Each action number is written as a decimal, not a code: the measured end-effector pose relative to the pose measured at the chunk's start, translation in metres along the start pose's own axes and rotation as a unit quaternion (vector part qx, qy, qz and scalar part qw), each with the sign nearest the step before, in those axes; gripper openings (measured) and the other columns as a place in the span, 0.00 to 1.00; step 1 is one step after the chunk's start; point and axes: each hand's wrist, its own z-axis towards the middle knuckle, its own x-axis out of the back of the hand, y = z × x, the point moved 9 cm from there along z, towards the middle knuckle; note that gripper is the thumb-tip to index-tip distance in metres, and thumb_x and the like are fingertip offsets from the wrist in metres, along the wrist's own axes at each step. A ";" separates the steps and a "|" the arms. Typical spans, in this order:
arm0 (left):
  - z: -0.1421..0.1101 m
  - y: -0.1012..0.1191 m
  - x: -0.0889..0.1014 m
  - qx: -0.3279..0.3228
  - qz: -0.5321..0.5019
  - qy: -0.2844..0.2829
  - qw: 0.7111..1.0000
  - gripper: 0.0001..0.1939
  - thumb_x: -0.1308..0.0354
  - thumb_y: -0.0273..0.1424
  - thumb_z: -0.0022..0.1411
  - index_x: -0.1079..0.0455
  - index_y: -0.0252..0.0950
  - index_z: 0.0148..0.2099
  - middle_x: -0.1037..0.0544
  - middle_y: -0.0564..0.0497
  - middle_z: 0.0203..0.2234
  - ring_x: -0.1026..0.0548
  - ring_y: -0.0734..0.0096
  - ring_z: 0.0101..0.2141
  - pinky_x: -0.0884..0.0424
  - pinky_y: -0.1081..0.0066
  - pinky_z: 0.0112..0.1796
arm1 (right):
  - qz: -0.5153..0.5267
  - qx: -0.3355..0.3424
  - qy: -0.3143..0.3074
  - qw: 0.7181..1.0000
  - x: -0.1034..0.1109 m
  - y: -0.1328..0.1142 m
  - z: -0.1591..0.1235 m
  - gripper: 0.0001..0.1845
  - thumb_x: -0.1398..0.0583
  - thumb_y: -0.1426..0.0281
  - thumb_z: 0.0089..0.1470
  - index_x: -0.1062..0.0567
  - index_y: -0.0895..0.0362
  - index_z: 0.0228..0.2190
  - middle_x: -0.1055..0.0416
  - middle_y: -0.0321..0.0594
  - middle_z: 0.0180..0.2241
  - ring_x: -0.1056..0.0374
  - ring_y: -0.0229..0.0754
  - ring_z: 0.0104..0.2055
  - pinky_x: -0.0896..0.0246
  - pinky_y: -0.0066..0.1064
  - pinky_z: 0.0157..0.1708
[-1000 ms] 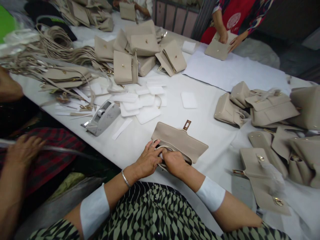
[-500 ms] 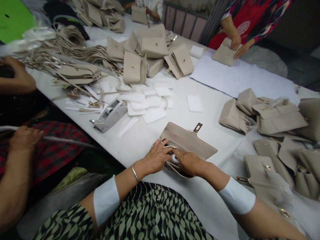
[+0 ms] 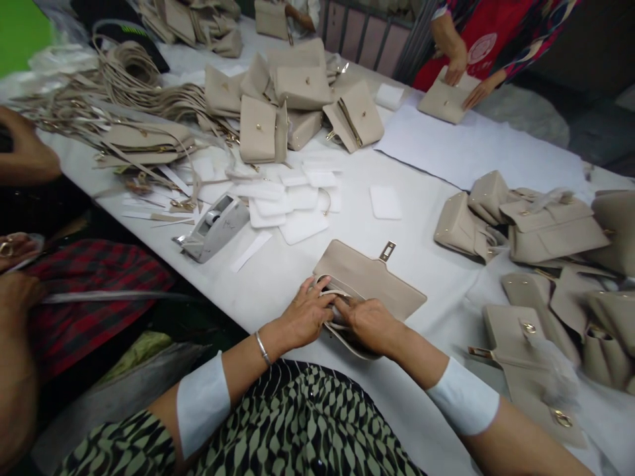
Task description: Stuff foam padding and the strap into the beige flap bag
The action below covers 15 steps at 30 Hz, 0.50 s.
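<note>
A beige handbag (image 3: 370, 279) lies in front of me at the table's near edge. Its flap is folded back, away from me, with a gold metal clasp plate (image 3: 388, 250) sticking out from the flap's edge. My left hand (image 3: 306, 313) grips the left end of the bag's mouth, its fingers bent over the rim. Into the opening reaches my right hand (image 3: 372, 324); its fingertips are hidden inside, so I cannot see whether they hold anything. Both hands nearly touch at the mouth.
A tape dispenser (image 3: 215, 228) and white foam pads (image 3: 302, 221) lie beyond my left hand. Beige bags (image 3: 553, 225) crowd the right side; others (image 3: 302, 86) and coiled straps (image 3: 133, 73) lie farther back. Co-workers sit left; one in a red apron (image 3: 483, 46) handles a bag opposite.
My right hand has shifted slightly left at the bag's mouth, and the white piece seen between my hands is now mostly hidden. At left, a co-worker's hand with a gold ring-shaped fitting has come into view.
</note>
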 end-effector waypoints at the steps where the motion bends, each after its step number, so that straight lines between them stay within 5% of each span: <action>1: -0.001 -0.001 0.000 0.004 -0.001 0.003 1.000 0.10 0.47 0.24 0.57 0.26 0.42 0.37 0.30 0.53 0.51 0.54 0.50 0.62 0.59 0.42 0.58 | -0.009 0.020 -0.007 1.000 -0.001 -0.005 0.000 0.19 0.52 0.77 0.56 0.37 0.61 0.49 0.27 0.49 0.37 0.29 0.46 0.34 0.39 0.31 0.29; 11: -0.006 0.013 0.003 0.007 0.015 0.024 1.000 0.08 0.47 0.25 0.59 0.27 0.40 0.35 0.29 0.53 0.49 0.52 0.48 0.61 0.63 0.42 0.59 | -0.027 -0.024 -0.076 0.996 -0.007 -0.015 -0.008 0.14 0.49 0.79 0.54 0.30 0.63 0.41 0.26 0.51 0.30 0.28 0.48 0.32 0.39 0.34 0.29; 15: -0.006 0.019 0.000 0.002 0.036 0.017 0.999 0.10 0.50 0.25 0.60 0.28 0.39 0.38 0.29 0.52 0.49 0.52 0.49 0.61 0.62 0.43 0.59 | -0.023 -0.041 -0.053 0.997 -0.009 -0.007 -0.008 0.15 0.50 0.78 0.55 0.30 0.63 0.43 0.26 0.52 0.33 0.29 0.47 0.34 0.42 0.37 0.35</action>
